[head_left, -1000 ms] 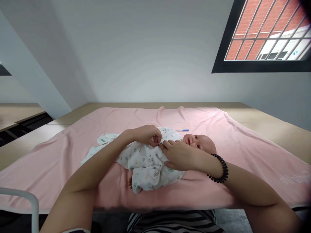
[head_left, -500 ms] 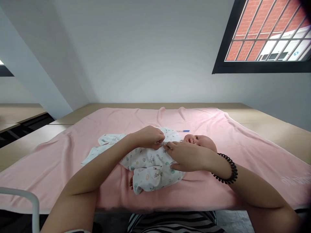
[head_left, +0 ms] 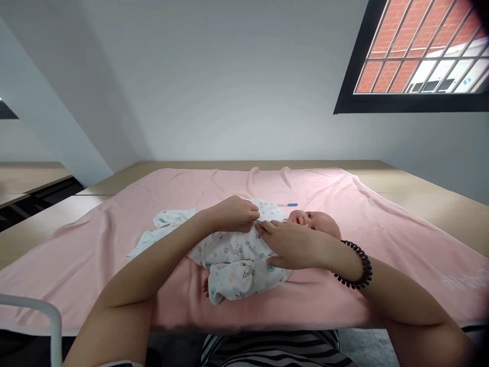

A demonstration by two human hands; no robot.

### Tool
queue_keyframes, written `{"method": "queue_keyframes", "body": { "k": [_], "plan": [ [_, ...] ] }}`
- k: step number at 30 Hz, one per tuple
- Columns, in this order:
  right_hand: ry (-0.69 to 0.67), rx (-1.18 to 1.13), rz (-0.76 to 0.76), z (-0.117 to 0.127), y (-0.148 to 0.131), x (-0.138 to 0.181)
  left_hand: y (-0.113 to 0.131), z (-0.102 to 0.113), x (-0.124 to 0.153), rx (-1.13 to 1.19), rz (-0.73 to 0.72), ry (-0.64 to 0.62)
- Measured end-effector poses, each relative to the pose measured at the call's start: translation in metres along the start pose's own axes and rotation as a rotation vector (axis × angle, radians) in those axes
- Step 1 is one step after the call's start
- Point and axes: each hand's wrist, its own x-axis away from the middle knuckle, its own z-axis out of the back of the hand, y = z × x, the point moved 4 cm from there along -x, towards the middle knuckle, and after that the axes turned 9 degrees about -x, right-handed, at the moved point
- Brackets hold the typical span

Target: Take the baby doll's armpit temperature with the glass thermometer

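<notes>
Lettering: pale characters near the right edge of the pink blanket (head_left: pixel 114 275), too blurred to read. Small blue round emblem (head_left: pixel 466 81) on a white surface outside the barred window (head_left: pixel 420 61); its detail is too small to make out.

Baby doll (head_left: pixel 237 247): on its back across the blanket, in front of the person, head to the right, bald, mouth parted, eyes open. Wears a white wrap-style garment (head_left: pixel 244 278) printed with small scattered motifs in green, peach and dark outline. Near sleeve lies creased toward the person, small doll fingers at its cuff. Lower end of the cloth spreads left, partly hidden by the left forearm.

Left hand (head_left: pixel 235 214): curled, fingertips pinched on the garment's front at the chest. Right hand (head_left: pixel 290 244): palm down over the upper chest near the chin, fingers bent, thumb apart on the cloth, fingertips just beside the left hand's; cannot tell whether they grip. Black coiled band (head_left: pixel 357 267) on the right wrist.

Thin blue-ended stick (head_left: pixel 292 205) on the blanket, beyond the doll's shoulder.
</notes>
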Motion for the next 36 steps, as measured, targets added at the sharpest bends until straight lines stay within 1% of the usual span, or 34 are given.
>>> {"method": "queue_keyframes", "body": {
  "k": [4,7,9,13,15,17,20,24,28,32,36],
  "plan": [
    [-0.01,0.008,-0.012,0.0,-0.001,0.0,0.003,-0.001,-0.002,0.008,0.011,-0.003],
    [-0.008,0.011,-0.018,0.0,-0.002,0.001,0.001,0.004,0.002,0.084,0.045,-0.027],
    [0.013,0.024,-0.01,0.001,-0.003,0.001,-0.005,0.007,0.008,0.197,0.087,-0.093],
    [0.055,0.041,-0.008,-0.001,-0.003,0.001,-0.026,0.006,0.027,0.424,0.175,-0.303],
    [0.06,0.048,-0.004,-0.002,-0.004,0.001,-0.034,0.001,0.033,0.513,0.169,-0.383],
    [0.061,0.056,-0.002,-0.003,-0.004,0.001,-0.04,-0.005,0.036,0.598,0.147,-0.423],
    [0.044,0.054,-0.006,-0.004,-0.005,0.0,-0.044,-0.012,0.037,0.684,0.136,-0.457],
    [0.031,0.029,-0.019,-0.003,-0.005,0.0,-0.048,-0.016,0.038,0.753,0.123,-0.508],
    [0.045,0.022,-0.005,-0.005,-0.005,-0.001,-0.052,-0.019,0.038,0.804,0.11,-0.514],
    [0.063,0.03,0.007,-0.007,-0.003,-0.001,-0.053,-0.023,0.036,0.777,0.132,-0.503],
    [0.068,0.028,0.014,-0.008,-0.002,-0.002,-0.047,-0.023,0.033,0.655,0.171,-0.486]
  ]
}}
